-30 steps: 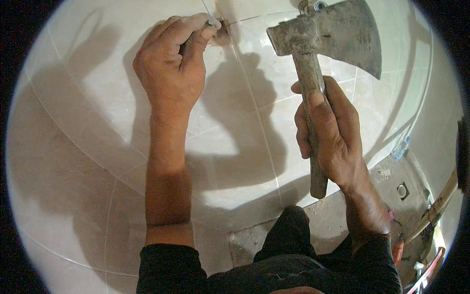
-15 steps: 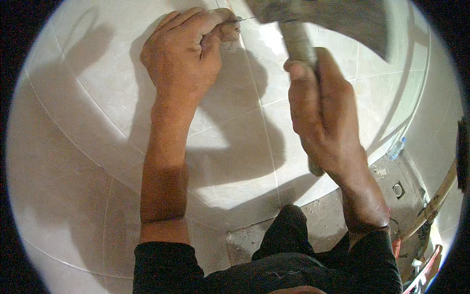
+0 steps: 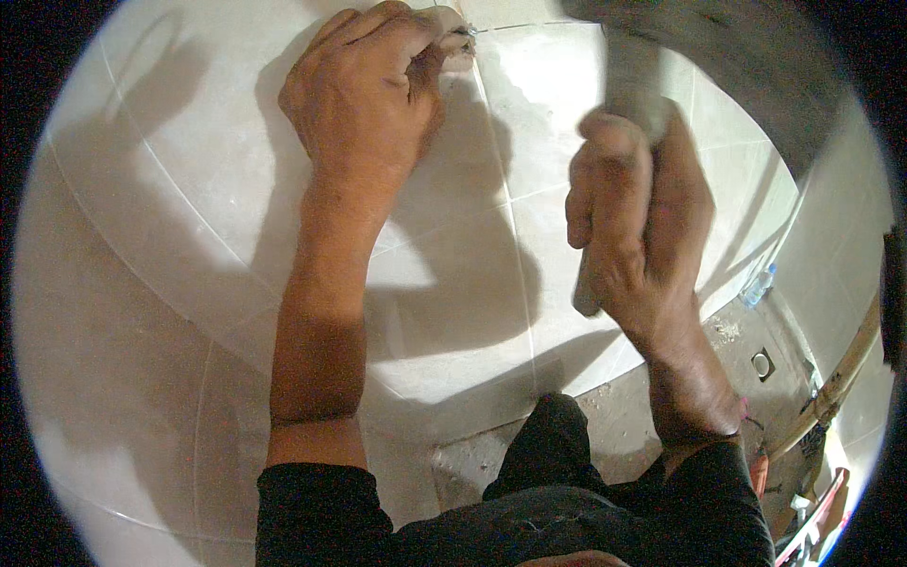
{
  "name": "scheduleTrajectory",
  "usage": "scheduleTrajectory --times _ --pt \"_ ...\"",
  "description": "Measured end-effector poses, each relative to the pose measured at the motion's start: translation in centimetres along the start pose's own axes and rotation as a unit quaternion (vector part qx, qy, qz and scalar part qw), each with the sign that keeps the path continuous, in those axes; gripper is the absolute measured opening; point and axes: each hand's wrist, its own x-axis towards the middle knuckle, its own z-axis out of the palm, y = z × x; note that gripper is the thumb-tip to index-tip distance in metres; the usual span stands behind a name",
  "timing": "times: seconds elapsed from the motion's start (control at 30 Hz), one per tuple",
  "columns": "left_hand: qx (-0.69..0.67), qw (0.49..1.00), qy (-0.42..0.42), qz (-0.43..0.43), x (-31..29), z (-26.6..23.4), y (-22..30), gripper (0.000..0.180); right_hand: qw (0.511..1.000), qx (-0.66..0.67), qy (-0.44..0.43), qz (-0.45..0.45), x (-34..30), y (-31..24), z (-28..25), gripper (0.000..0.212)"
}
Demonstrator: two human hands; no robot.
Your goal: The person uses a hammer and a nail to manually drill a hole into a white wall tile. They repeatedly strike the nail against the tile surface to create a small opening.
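Observation:
My left hand [image 3: 364, 94] is pinched at the tiled wall [image 3: 444, 217], its fingertips beside a small dark chipped spot [image 3: 465, 36] on a joint between tiles. Whatever thin thing it may hold is mostly hidden by the fingers. Wrapped round the handle [image 3: 631, 80] of a hatchet is my right hand [image 3: 633, 208]. The broad grey head [image 3: 746, 57] of this hatchet is raised, blurred and partly cut off by the upper right rim. A gap separates the hatchet from my left hand.
Below the wall lies a rough grey floor [image 3: 614, 416] with a square drain [image 3: 762, 365]. A clear plastic bottle [image 3: 759, 286] stands in the far right corner. Along the right edge are a pale pole [image 3: 846, 373] and several tools, one with an orange handle [image 3: 760, 472]. My knee [image 3: 553, 430] is bent near the wall.
My right hand has swung the hatchet to the right, away from my left hand. My left hand keeps its pinch at the same spot on the wall.

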Motion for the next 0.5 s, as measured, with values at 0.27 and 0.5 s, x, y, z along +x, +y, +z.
scheduleTrajectory --times 0.27,0.5 --pt "0.057 0.995 0.011 0.081 -0.8 0.1 -0.3 0.014 0.995 0.021 -0.049 0.083 -1.6 1.5 -0.3 0.032" --pt "-0.221 0.969 0.049 -0.097 1.0 0.2 1.3 0.005 0.991 0.027 -0.064 0.114 -4.1 1.7 -1.6 0.041"
